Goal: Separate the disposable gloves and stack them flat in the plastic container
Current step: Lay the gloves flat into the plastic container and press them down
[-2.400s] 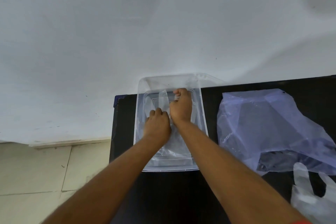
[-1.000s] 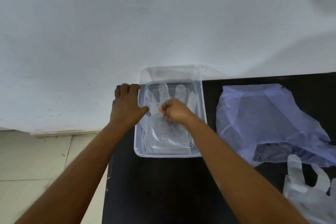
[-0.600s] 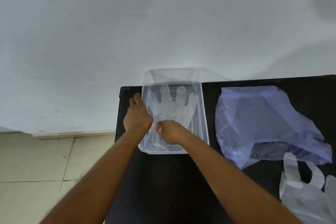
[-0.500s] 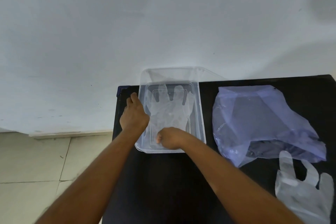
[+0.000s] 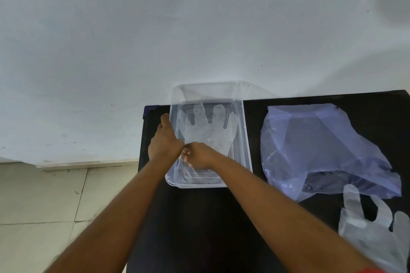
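Note:
A clear plastic container [image 5: 246, 139] sits at the far left of the black table. A transparent disposable glove [image 5: 208, 128] lies flat inside it, fingers pointing away from me. My left hand [image 5: 165, 142] grips the container's left rim. My right hand [image 5: 197, 155] is fisted inside the container, over the glove's cuff end; whether it pinches the cuff is not clear. Another loose clear glove [image 5: 375, 228] lies on the table at the near right.
A crumpled bluish plastic bag [image 5: 321, 146] lies right of the container. The black table [image 5: 199, 228] ends just left of the container, with tiled floor [image 5: 40, 201] below. A white wall stands right behind the container.
My right hand drew back from the glove's palm to its cuff end, leaving the glove spread flat. My left hand moved out of the container to grip its left rim.

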